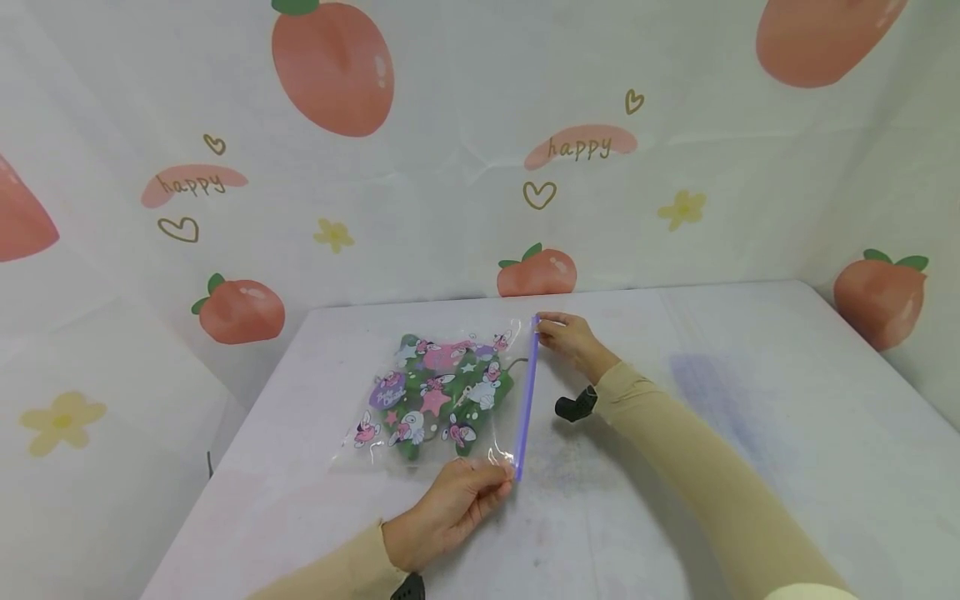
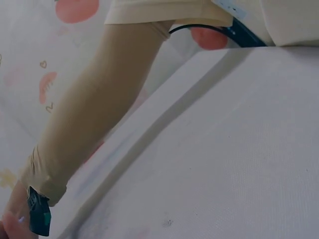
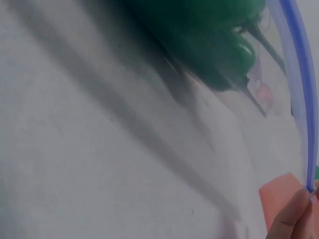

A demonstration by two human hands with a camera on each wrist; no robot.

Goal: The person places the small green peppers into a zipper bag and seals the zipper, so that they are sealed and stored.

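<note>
A: At the near end of the purple zip strip [image 1: 527, 400], the clear zip bag [image 1: 435, 392] is pinched by the left hand [image 1: 450, 512]; the far end is pinched by the right hand [image 1: 570, 340].

B: On the bench [image 1: 750, 433] one bag is counted, likely light, limp, slippery; best held by the strip.

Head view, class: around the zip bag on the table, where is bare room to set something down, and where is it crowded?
Bare: the table right of the right forearm, and the strip between the zip bag and the back wall. Crowded: the bag's purple zip edge, where the left hand pinches the near end and the right hand the far end.
</note>
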